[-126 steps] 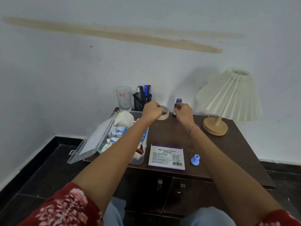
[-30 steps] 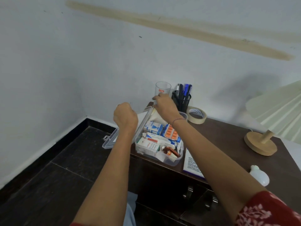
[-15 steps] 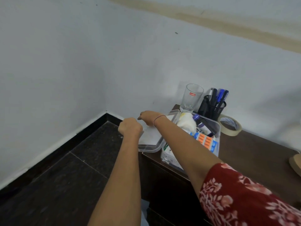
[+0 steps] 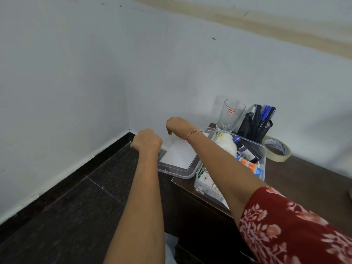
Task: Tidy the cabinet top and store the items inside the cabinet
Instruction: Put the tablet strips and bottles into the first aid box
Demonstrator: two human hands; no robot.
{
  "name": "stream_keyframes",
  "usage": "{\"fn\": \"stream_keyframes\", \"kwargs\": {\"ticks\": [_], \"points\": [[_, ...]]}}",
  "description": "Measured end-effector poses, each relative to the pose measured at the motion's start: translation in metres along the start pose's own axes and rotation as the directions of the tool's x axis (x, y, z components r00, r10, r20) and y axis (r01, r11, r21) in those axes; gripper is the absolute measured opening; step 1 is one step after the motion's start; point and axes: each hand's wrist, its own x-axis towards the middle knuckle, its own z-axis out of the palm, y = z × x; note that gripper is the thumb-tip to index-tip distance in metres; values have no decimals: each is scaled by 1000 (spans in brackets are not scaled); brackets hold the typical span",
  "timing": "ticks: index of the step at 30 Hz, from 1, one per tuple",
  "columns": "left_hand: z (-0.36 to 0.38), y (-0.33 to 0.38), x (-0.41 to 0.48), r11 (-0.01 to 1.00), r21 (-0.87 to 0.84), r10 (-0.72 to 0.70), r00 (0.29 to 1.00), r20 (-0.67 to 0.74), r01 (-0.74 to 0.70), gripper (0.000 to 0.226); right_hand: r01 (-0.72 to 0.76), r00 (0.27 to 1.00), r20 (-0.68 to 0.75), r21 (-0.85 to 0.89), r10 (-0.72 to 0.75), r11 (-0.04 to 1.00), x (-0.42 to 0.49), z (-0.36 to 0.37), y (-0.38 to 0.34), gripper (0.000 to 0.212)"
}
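Both hands, left (image 4: pixel 146 141) and right (image 4: pixel 178 124), are gripping the open lid (image 4: pixel 179 159) of the clear box (image 4: pixel 261 149) sitting on the cabinet (image 4: pixel 304 180), full of medicine packs (image 4: pixel 249 165)

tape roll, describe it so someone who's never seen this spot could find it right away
Start at the dark wooden cabinet against the white wall. Along its back edge stand a clear glass and a black mesh pen holder; the tape roll lies flat just right of the holder. It is the only cream ring with an open centre.
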Motion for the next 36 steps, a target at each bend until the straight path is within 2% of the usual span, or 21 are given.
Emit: {"fn": "stream_keyframes", "kwargs": {"ticks": [6,9,13,18,22,26,36], "points": [[-30,13,-11,988,-128,44,962,-271,-81,14,-4,958,-286,-16,-1,1000,-9,-27,18,36],[-40,21,-18,970,-202,51,924,-380,-137,18,-29,924,-381,14,32,999,-17,-42,30,36],[-53,40,-28,919,-278,101,848,-520,-279,27,-67,880,-468,47,81,997,-38,-63,48,34],[-57,66,-50,833,-278,198,727,-657,-479,30,-114,834,-526,128,165,985,-67,-84,79,28],[-55,80,-65,776,-244,261,649,-715,-581,28,-160,800,-572,89,182,983,-97,-90,97,28],[-50,92,-86,726,-200,325,585,-743,-658,22,-202,771,-592,126,237,971,-127,-89,112,26],[-36,102,-133,667,-155,437,552,-710,-729,18,-267,784,-538,159,310,951,-190,-82,122,26]]}}
